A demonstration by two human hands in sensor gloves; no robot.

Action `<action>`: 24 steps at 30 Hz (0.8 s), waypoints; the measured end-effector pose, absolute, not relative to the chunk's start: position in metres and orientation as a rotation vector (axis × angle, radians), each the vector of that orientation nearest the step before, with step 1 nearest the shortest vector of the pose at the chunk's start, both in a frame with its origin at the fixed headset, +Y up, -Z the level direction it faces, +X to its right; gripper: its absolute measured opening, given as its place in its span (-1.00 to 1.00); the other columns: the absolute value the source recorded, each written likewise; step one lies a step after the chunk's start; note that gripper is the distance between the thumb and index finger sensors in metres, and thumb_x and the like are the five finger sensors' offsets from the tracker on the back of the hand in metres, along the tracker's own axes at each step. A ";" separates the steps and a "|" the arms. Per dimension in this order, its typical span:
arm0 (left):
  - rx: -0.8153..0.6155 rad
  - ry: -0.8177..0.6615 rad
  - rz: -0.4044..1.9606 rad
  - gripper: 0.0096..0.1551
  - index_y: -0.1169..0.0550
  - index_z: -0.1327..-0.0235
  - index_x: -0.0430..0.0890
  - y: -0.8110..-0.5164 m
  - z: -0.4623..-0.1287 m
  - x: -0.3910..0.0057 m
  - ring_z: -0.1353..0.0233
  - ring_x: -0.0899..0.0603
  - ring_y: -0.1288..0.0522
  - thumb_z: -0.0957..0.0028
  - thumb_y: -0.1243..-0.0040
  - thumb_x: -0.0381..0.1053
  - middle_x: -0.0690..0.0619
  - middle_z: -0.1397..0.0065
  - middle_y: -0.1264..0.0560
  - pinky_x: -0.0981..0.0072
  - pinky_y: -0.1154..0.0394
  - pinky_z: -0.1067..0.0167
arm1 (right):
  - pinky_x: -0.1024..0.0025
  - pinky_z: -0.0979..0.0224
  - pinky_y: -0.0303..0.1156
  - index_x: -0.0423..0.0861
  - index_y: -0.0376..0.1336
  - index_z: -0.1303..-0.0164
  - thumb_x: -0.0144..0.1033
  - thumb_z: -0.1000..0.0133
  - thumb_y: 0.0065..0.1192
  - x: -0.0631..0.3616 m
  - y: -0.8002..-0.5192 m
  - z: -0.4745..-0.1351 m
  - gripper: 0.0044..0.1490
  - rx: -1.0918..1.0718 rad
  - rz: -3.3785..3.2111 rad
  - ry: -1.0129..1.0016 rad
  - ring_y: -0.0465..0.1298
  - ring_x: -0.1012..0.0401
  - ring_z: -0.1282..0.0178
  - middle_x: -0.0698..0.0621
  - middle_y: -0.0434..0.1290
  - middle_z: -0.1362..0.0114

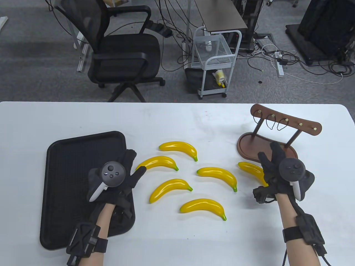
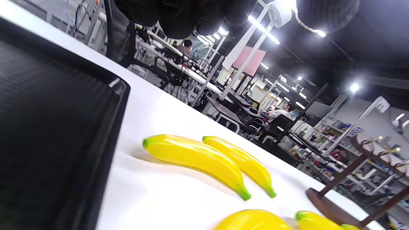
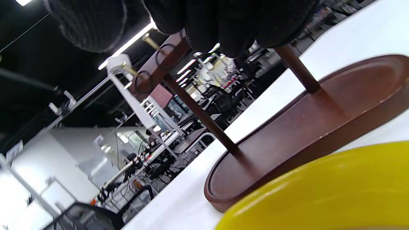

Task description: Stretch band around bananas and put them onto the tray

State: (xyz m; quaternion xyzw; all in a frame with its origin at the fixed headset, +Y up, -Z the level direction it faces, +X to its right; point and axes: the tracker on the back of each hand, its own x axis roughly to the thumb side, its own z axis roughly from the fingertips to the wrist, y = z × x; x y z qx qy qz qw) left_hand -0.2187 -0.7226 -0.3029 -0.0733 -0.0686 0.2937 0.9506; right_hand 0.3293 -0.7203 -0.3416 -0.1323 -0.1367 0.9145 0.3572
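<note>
1. Left hand [image 1: 116, 177], fingers spread and relaxed, gripping nothing, hovering over the right edge of the black tray [image 1: 69, 155]; thumb reaching toward the stem end of the nearest banana [image 1: 157, 163], contact impossible to judge.
2. Right hand [image 1: 280, 171], fingers extended and loose, holding nothing, poised over the front rim of the wooden stand [image 1: 249, 144] and covering part of the rightmost banana [image 1: 251, 169].
3. Tray lying near the table's left edge, on the white table [image 1: 177, 116]; nothing visible in it beyond the hand above.
4. Six bananas loose on the table between tray and stand, all apart from one another, none on the tray.
5. Dark bands [image 1: 281, 124] hanging from brass pegs on the stand's top rail, near the table's far right corner; none around any banana.
6. Seen only from the left wrist view: tray rim [image 2: 118, 92] close up, two bananas [image 2: 195, 158] side by side just beyond it, gloved fingertips [image 2: 179, 19] at the top edge.
7. Seen only from the right wrist view: the stand's base [image 3: 303, 134] with its posts, bands looped on pegs [image 3: 163, 54], and a yellow banana surface [image 3: 319, 191] filling the lower corner.
8. Beyond the far table edge: office chair [image 1: 122, 50], small white cart [image 1: 215, 61].
</note>
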 end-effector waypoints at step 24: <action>-0.241 -0.279 0.864 -0.05 0.06 -0.76 0.03 -0.739 -0.312 -0.202 -0.84 -0.25 -0.06 -0.26 0.12 0.44 0.01 -0.88 0.04 -0.10 0.01 -0.74 | 0.02 -0.43 0.40 -0.15 0.07 -0.61 0.00 -0.22 0.14 0.373 -0.745 -0.404 -0.18 -0.562 1.632 -0.232 0.42 -0.08 -0.49 -0.17 0.30 -0.58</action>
